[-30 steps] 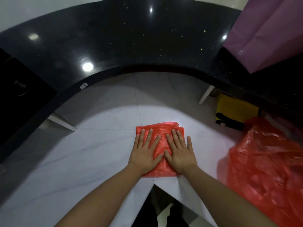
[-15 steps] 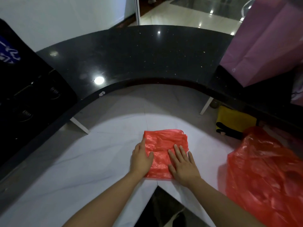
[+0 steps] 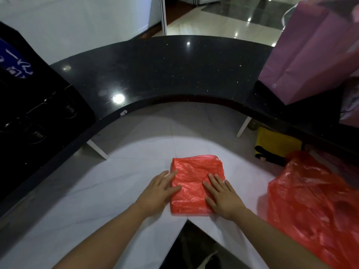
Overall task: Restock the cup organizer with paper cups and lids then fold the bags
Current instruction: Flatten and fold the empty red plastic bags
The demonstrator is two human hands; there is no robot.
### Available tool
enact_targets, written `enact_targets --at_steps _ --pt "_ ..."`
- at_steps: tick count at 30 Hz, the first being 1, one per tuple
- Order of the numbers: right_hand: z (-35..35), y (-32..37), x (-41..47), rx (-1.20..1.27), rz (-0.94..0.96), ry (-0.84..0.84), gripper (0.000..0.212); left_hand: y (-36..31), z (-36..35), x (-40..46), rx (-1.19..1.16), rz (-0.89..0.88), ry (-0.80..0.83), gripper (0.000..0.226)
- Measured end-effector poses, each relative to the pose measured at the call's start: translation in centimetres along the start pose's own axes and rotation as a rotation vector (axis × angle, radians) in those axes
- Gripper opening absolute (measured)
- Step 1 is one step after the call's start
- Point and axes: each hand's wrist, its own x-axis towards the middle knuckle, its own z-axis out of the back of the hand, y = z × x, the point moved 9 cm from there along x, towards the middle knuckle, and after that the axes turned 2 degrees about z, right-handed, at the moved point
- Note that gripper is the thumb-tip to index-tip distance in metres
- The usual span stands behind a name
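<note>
Far left, the black cup organizer [image 3: 37, 105] stands on the left end of the dark raised counter [image 3: 165, 74]; from here I cannot tell how full its slots are

My left hand [image 3: 157, 193] lies on the white bench [image 3: 81, 195] against the left edge of the folded red bag [image 3: 194, 183], fingers straight and relaxed, thumb and fingertips just over that edge, gripping nothing. I judge it sits there to square the side and stop the slippery plastic sliding

The bag itself is a compact rectangle near the front edge of the bench, just behind the notch where the two slabs meet, so it is close enough to press with my weight

My right hand [image 3: 223, 195] rests flat on the bag's right near part, fingers spread and straight, pressing rather than grasping, probably to squeeze out air and set the crease

A second ago both palms lay side by side on top of the bag; since then the left has slid off to the side edge, the right has shifted outward, and my head has lifted so the purple paper bag [image 3: 314, 51] on the counter's right end shows more

At the bench's right edge the second red bag [image 3: 314, 206] lies crumpled, not yet folded
</note>
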Motion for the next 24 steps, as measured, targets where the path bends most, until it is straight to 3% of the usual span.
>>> enact_targets --at_steps 5,7,11,18,21,24 --pt "0.5 -0.8 0.0 0.053 0.016 0.015 0.079 -1.7 -0.5 -0.3 0.106 -0.195 0.112 0.061" --pt "0.6 -1.0 0.1 0.072 0.021 0.023 0.068 -2.0 -1.1 -0.7 0.128 -0.209 0.136 0.061" --pt "1.2 -1.5 0.5 0.097 0.029 0.01 0.075 -1.4 -1.8 -0.3 0.148 -0.194 0.158 0.064" --pt "1.9 -1.0 0.4 0.155 0.021 0.027 0.055 -2.0 -2.7 1.6 0.066 -0.181 0.245 0.064" --pt "3.0 -1.4 -0.1 0.252 -0.018 -0.032 0.054 -2.1 -1.3 2.8 -0.117 -0.084 0.105 0.055" --pt "4.5 -2.1 -1.3 0.32 -0.043 -0.197 0.067 -1.3 0.9 3.3 -0.429 0.2 -0.013 0.035"
